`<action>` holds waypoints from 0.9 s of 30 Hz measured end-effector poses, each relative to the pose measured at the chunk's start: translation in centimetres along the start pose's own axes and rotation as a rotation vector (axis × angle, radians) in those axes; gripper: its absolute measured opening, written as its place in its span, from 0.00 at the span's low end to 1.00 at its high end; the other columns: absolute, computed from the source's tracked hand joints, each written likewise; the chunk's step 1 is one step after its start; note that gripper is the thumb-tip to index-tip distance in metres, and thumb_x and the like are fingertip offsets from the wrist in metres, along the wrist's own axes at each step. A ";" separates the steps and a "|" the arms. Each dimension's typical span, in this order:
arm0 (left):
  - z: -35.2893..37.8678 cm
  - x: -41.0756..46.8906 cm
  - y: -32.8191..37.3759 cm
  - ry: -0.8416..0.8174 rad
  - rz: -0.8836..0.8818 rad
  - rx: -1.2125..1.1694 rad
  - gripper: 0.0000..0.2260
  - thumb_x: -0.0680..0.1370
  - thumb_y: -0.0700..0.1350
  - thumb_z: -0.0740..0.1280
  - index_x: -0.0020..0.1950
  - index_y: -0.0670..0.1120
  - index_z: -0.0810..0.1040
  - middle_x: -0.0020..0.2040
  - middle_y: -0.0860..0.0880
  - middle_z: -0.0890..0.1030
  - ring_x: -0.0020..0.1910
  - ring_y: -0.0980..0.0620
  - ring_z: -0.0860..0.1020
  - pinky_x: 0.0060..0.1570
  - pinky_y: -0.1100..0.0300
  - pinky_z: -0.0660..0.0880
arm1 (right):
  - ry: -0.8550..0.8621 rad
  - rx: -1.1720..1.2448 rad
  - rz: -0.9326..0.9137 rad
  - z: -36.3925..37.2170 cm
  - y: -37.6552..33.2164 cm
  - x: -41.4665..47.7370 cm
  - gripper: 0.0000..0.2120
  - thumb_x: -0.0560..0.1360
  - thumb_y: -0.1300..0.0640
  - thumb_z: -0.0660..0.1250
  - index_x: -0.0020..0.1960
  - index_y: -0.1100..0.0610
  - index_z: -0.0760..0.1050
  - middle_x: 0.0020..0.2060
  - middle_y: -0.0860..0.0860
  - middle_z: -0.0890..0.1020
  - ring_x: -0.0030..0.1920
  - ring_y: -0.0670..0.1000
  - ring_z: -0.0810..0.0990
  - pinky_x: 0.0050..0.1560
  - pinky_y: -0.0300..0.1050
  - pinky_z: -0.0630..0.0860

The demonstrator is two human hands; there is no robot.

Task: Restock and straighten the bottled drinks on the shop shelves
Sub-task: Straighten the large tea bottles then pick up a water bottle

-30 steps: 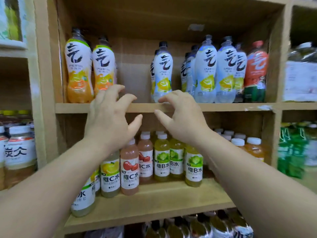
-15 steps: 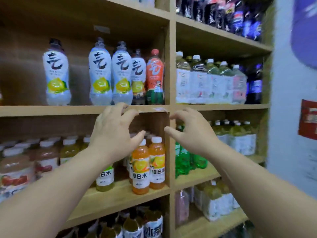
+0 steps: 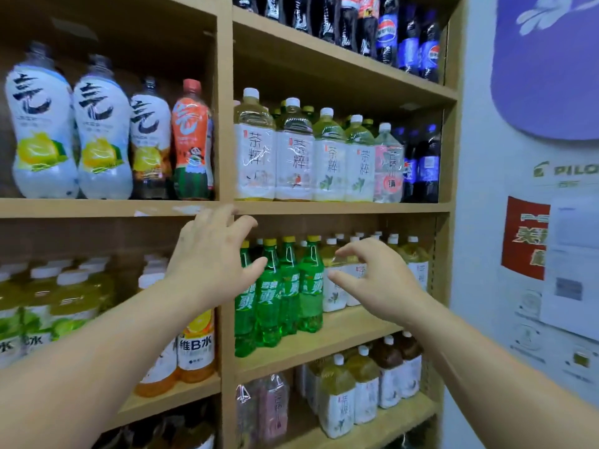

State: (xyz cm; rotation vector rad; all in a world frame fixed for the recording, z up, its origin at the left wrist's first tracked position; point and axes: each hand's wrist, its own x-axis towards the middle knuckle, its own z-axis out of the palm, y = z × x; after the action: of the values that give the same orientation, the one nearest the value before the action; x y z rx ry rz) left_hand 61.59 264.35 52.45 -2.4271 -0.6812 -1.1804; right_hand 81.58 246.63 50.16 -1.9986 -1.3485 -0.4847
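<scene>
At the green bottles (image 3: 308, 286), your left hand (image 3: 207, 264) and right hand (image 3: 379, 283) hang spread and empty; looks like the straightening step, so next grip one and square the row.

matt wood shelves (image 3: 340, 207), glossy clear plastic bottles (image 3: 293, 153) w/ shiny film labels

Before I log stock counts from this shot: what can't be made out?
Head view only.
- Green bottles: leftmost labels covered by the left hand.
- Small tea bottles: front ones partly hidden by the right hand.
- Cola bottles: tops cut off by the frame's upper edge.
</scene>
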 end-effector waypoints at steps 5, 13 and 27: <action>-0.1 3.9 -1.2 0.089 0.059 0.087 0.27 0.72 0.61 0.72 0.66 0.48 0.78 0.65 0.42 0.75 0.62 0.37 0.73 0.60 0.41 0.74 | 0.039 0.011 -0.047 0.2 -0.1 4.1 0.21 0.76 0.37 0.69 0.65 0.46 0.78 0.60 0.46 0.77 0.62 0.50 0.76 0.64 0.53 0.75; 0.2 10.1 -4.1 0.173 0.186 0.298 0.27 0.72 0.64 0.65 0.63 0.46 0.79 0.65 0.40 0.77 0.62 0.37 0.74 0.57 0.40 0.74 | 0.083 -0.019 -0.129 -0.7 -2.3 11.3 0.21 0.77 0.39 0.69 0.66 0.46 0.76 0.63 0.48 0.76 0.64 0.51 0.74 0.64 0.52 0.72; 1.5 12.8 -4.9 0.190 0.211 0.450 0.25 0.72 0.64 0.63 0.59 0.48 0.82 0.63 0.43 0.79 0.65 0.40 0.72 0.63 0.41 0.65 | 0.354 -0.147 -0.172 -2.7 0.0 20.8 0.25 0.77 0.37 0.68 0.71 0.46 0.73 0.70 0.49 0.73 0.74 0.56 0.65 0.70 0.55 0.65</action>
State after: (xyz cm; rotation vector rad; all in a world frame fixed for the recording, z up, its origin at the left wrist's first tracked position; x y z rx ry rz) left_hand 66.68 272.55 62.34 -1.9330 -0.5466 -1.0262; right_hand 89.98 258.62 65.19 -1.8077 -1.2937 -0.9932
